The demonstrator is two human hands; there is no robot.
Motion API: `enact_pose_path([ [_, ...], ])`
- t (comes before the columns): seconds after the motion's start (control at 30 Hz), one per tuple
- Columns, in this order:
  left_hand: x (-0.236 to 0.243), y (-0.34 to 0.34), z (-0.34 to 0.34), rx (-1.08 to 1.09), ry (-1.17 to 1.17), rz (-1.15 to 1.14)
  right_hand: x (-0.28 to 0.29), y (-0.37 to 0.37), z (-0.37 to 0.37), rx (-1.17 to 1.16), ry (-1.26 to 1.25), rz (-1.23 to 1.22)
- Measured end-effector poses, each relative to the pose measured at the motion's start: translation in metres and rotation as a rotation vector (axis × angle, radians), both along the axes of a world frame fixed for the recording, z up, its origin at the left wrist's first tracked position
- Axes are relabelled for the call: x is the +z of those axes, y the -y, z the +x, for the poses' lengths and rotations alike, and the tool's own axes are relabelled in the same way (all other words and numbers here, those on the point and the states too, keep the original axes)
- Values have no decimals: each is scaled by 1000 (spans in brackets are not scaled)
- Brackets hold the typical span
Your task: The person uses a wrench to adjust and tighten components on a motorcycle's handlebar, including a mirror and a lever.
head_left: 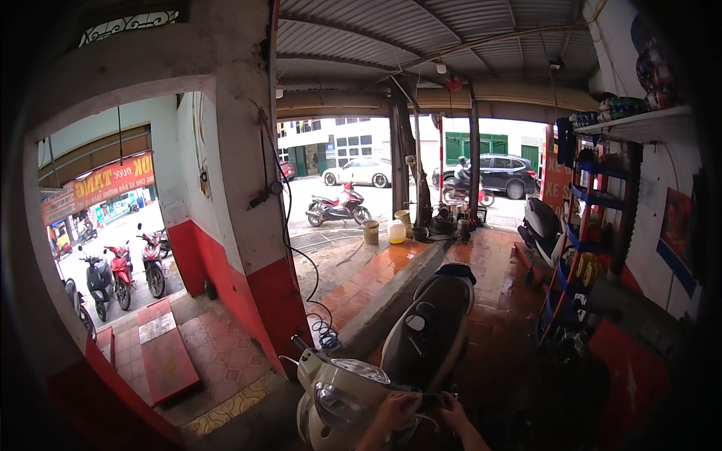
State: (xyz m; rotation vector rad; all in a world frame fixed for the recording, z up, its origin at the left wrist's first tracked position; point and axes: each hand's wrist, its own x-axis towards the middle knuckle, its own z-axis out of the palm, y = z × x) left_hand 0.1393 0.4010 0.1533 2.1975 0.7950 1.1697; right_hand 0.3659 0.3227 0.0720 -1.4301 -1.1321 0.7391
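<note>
A pale cream scooter (pixel 312 410) stands close in front of me, its headlamp (pixel 361 370) toward me and its dark seat (pixel 425 331) stretching away. Both of my hands are at the handlebar end on the right side of the picture. My left hand (pixel 398 410) has its fingers curled against the handlebar cover beside the headlamp; what lies under the fingertips is hidden. Just right of it, my right hand (pixel 453 413) closes around the end of the dark handlebar grip (pixel 432 401), near the lever. The opposite grip (pixel 299 343) is untouched. Two small dark items (pixel 416 323) lie on the seat.
A black coiled hose (pixel 325 331) hangs by the red-and-white pillar (pixel 252 203). Blue-shelved racks (pixel 571 240) and a white scooter (pixel 543 229) stand right. Buckets and a yellow container (pixel 396 231) are farther off. At left lies a red ramp (pixel 169 361); motorbikes and cars are outside.
</note>
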Motion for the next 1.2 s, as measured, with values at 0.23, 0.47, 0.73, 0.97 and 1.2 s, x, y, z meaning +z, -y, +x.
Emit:
enact_pose_path([
  [0.23, 4, 4, -5, 52, 8, -5, 15, 4, -18, -8, -78, -39],
  [0.47, 6, 8, 0, 154, -15, -97, 7, -3, -8, 26, -106, -93],
  [0.73, 17, 15, -1, 162, -13, -60, 15, 2, -18, 1, -47, -61],
  [0.97, 14, 11, -4, 55, 35, -220, 23, 3, -11, 31, 39, -81],
  [1.2, 5, 11, 5, 32, 87, -113, -9, 2, 1, 5, 89, 8],
])
